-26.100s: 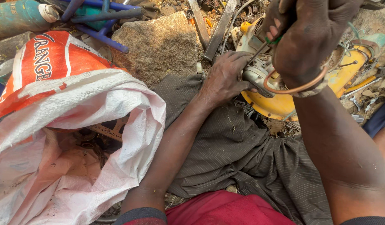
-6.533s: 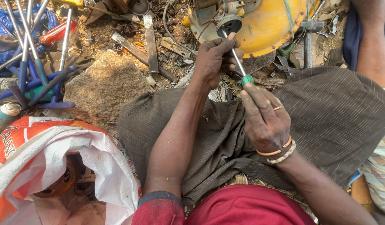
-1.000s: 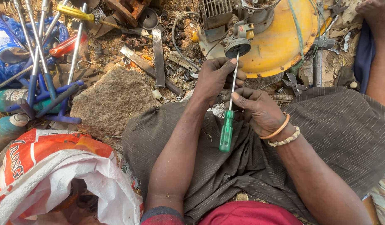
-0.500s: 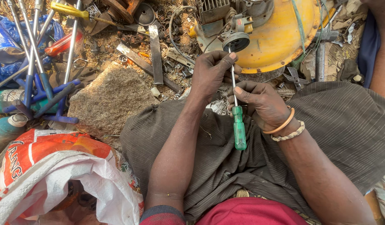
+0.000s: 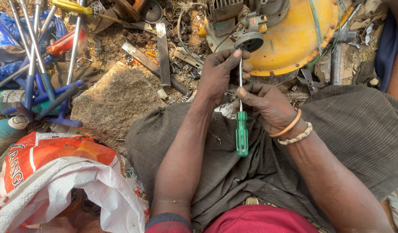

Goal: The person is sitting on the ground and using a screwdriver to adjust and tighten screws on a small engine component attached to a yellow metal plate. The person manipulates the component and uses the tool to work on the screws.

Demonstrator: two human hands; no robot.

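Observation:
A green-handled screwdriver (image 5: 241,133) points away from me, its thin shaft running up to a round black part (image 5: 248,42) on a yellow engine housing (image 5: 294,39). My right hand (image 5: 266,105) pinches the shaft just above the handle; the handle hangs free below the fingers. My left hand (image 5: 220,73) is closed around the upper shaft near the tip, thumb raised toward the black part. Both forearms rest over my lap, covered in grey-brown cloth (image 5: 345,142).
A flat rough stone (image 5: 117,101) lies left of my knee. Long blue-handled tools (image 5: 39,82), a red-handled tool (image 5: 65,41) and flat metal bars (image 5: 162,54) litter the ground. An orange-and-white woven sack (image 5: 56,181) sits at lower left. Another person's arm (image 5: 397,64) edges in at right.
The view has drifted slightly. The screwdriver's handle has swung from angled right to hanging almost straight down, and my right hand's grip has shifted up to the shaft just above the handle.

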